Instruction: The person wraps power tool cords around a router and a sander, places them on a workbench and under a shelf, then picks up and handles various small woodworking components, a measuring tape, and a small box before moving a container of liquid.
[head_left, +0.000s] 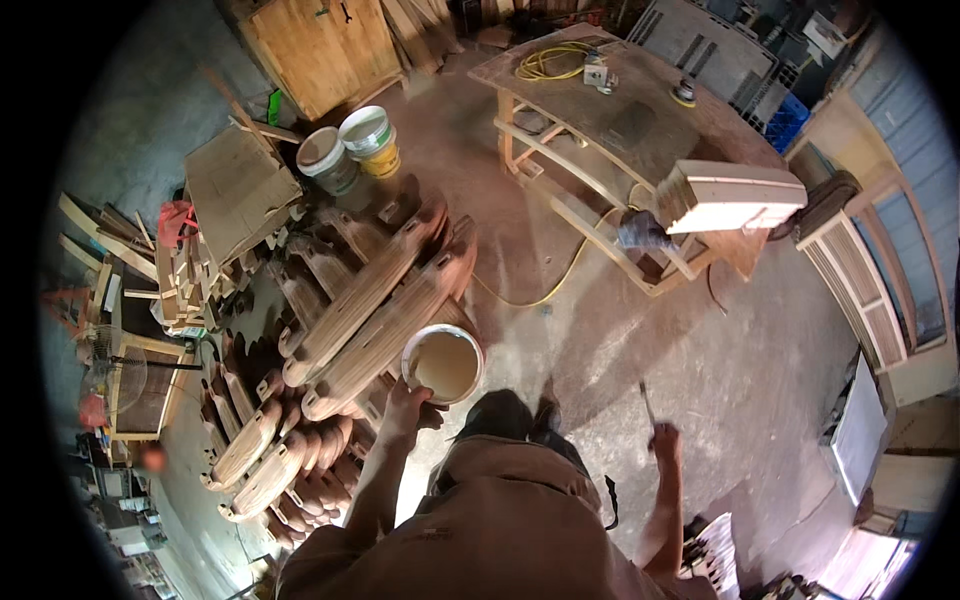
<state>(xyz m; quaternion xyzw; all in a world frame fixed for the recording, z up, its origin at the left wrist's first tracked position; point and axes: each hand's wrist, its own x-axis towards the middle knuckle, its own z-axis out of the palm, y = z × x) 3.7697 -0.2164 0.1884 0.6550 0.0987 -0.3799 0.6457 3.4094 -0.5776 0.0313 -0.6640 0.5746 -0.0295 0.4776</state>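
Note:
My left hand (404,408) grips the near-left rim of a round white bucket (480,365), with the thumb over its edge. Smooth tan material (445,366) covers the bucket's inside; whether it is liquid or paste I cannot tell. Just beyond the bucket lie long, carved brown wooden pieces (385,312) with rounded ends, stacked in a pile. Out to the right, my right hand (666,440) is closed round the end of a thin, narrow tool (646,403) that points away from me. Its exact kind is too small to make out.
A wooden workbench (560,75) ahead holds a coiled yellow cord (550,62), a sander (684,93) and a pale wooden piece (735,197). Yellow cord (560,283) crosses the floor. Two pails (325,160) (370,140) stand front left; scrap wood (180,270) lies left.

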